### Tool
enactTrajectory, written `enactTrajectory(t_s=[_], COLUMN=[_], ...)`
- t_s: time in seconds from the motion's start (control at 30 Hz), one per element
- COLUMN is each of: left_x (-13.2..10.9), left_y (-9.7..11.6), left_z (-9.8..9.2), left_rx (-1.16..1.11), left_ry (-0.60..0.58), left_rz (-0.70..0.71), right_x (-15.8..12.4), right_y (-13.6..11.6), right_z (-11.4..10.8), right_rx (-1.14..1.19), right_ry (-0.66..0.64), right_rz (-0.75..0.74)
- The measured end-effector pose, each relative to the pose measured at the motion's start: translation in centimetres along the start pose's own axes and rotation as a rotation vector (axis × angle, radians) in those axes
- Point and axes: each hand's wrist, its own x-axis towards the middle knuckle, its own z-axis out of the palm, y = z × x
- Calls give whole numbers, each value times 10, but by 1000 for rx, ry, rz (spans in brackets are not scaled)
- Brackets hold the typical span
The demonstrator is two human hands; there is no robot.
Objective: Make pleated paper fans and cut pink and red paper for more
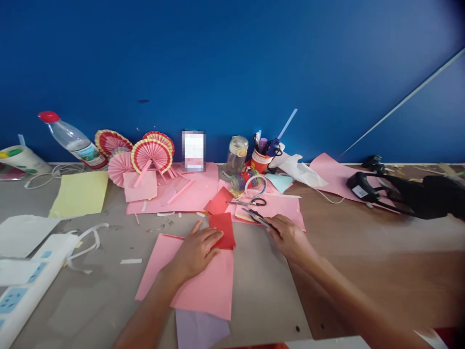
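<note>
My left hand (199, 249) lies flat with its fingers spread, pressing on a small red paper (225, 232) and the large pink sheet (209, 291) beneath it. To the right, my right hand (288, 237) is closed around a dark, slim tool (257, 216) that looks like a cutter or scissors; its tip points left over the stacked pink papers (286, 206). Just beyond that tool rests a pair of black-handled scissors (258, 201). Another red piece (219, 201) touches the top of the small red paper.
Pleated paper fans (151, 156), a phone (193, 151), a clear bottle (237, 155) and a cup of pens (259, 160) stand along the blue wall. Tape rolls (249, 180) sit before the cup. A white power strip (32, 276) lies left, a black strapped device (363, 188) right.
</note>
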Motion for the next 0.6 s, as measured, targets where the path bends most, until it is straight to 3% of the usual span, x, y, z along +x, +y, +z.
enactTrajectory(t_s=[0.17, 0.27, 0.37, 0.47, 0.6], left_x=[4, 5, 6, 6, 3], left_y=[15, 17, 16, 15, 10], left_z=[3, 8, 9, 3, -2], left_rx=[30, 49, 37, 2, -58], left_ry=[-77, -37, 73, 241, 475], left_rz=[61, 113, 168, 189, 140], right_x=[19, 37, 58, 73, 75], right_y=[-19, -45, -72, -88, -90], right_z=[10, 14, 26, 44, 56], right_rx=[-247, -185, -105, -146, -173], right_ry=[95, 111, 25, -56, -134], right_rz=[112, -23, -208, -216, -187])
